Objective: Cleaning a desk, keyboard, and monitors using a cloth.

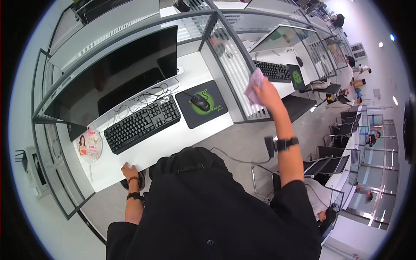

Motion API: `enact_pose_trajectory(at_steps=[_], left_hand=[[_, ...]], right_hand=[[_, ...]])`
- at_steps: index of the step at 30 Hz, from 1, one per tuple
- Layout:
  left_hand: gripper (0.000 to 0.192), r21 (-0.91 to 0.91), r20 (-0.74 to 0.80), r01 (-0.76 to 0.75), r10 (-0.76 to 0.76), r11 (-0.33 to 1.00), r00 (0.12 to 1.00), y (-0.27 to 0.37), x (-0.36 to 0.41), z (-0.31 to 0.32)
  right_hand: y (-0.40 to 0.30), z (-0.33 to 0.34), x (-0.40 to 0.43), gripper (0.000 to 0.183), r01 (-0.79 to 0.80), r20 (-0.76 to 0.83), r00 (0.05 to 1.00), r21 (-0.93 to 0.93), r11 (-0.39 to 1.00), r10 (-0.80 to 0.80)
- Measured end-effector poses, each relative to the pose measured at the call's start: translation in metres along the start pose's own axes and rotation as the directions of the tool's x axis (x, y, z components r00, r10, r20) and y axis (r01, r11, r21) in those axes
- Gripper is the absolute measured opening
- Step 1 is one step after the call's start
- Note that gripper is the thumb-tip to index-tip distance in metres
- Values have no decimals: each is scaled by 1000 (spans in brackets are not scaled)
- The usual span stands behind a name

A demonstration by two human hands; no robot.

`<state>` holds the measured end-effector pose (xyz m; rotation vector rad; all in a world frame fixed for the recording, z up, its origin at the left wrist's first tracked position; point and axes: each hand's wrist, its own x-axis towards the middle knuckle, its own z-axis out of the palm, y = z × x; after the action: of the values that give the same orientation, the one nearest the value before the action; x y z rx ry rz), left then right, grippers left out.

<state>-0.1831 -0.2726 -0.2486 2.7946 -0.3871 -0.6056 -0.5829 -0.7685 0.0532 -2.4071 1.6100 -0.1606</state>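
Observation:
A folded pink-purple cloth (253,87) is gripped in my right hand (269,95), against the glass partition (232,61) on the right of the desk, close to its dark metal frame. My left hand (129,171) rests on the front edge of the white desk (169,143) and holds nothing. Before me on the desk lie a black keyboard (143,125) and a black mouse (200,102) on a Razer mouse pad (216,92). Behind them stands a large monitor (120,71) with a dark screen.
A round printed hand fan (89,146) lies at the desk's left end. Loose cables (152,94) run below the monitor. Beyond the partition are another monitor (282,37) and keyboard (273,71). Office chairs (325,165) and a seated person (317,198) are at the right.

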Motion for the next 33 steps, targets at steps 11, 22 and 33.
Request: enact_pose_trajectory(at_steps=[11, 22, 33], left_hand=[[63, 208, 289, -31, -31, 978, 957, 3, 16, 0], [67, 268, 262, 10, -83, 963, 961, 16, 12, 1], [78, 369, 289, -11, -103, 929, 952, 23, 1, 5]], right_hand=[[-19, 14, 14, 56, 63, -221, 973, -26, 998, -67], [34, 11, -156, 39, -139, -228, 923, 551, 823, 309], [74, 108, -196, 42, -76, 87, 693, 996, -48, 716]])
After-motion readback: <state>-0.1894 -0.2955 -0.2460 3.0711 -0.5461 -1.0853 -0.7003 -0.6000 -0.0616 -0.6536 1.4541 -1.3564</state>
